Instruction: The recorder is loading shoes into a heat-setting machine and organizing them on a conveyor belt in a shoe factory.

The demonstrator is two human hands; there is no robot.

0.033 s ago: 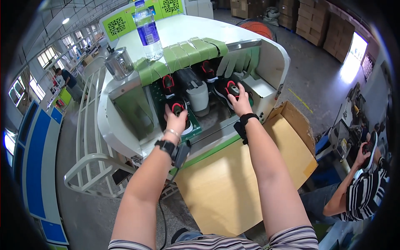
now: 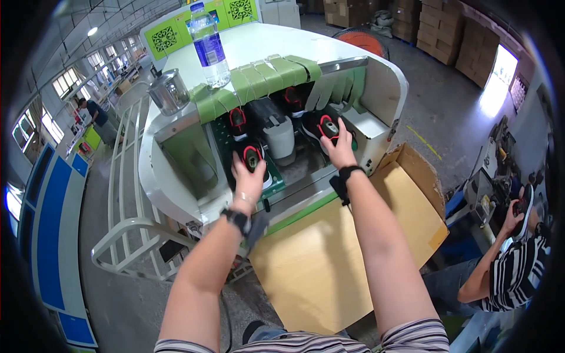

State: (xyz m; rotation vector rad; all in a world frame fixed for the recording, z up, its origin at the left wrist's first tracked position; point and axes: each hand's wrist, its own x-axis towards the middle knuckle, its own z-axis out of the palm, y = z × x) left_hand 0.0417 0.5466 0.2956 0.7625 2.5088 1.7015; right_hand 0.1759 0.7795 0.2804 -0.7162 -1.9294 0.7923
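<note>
Two black shoes with red trim and white soles are in my hands at the open front of a white machine. My left hand (image 2: 249, 180) has its thumb and fingers around the back of the left shoe (image 2: 252, 152), which lies on a green perforated plate (image 2: 274, 187). My right hand (image 2: 341, 150) holds the rear of the right shoe (image 2: 321, 125), thumb and fingers on either side of its opening. Deeper inside, two more such shoes, one on the left (image 2: 237, 120) and one on the right (image 2: 292, 99), flank a grey central block (image 2: 278, 138).
Taped green strips (image 2: 265, 76) hang along the machine's upper edge. A water bottle (image 2: 210, 53) and a metal cup (image 2: 169, 94) stand on top. Cardboard (image 2: 318, 265) lies below the opening. At right, a co-worker in a striped shirt (image 2: 515, 273) holds a shoe; a white rail (image 2: 120, 235) stands left.
My left hand and wrist have shifted slightly left and down, and more of the left shoe's opening shows. My right hand has barely moved on its shoe.
</note>
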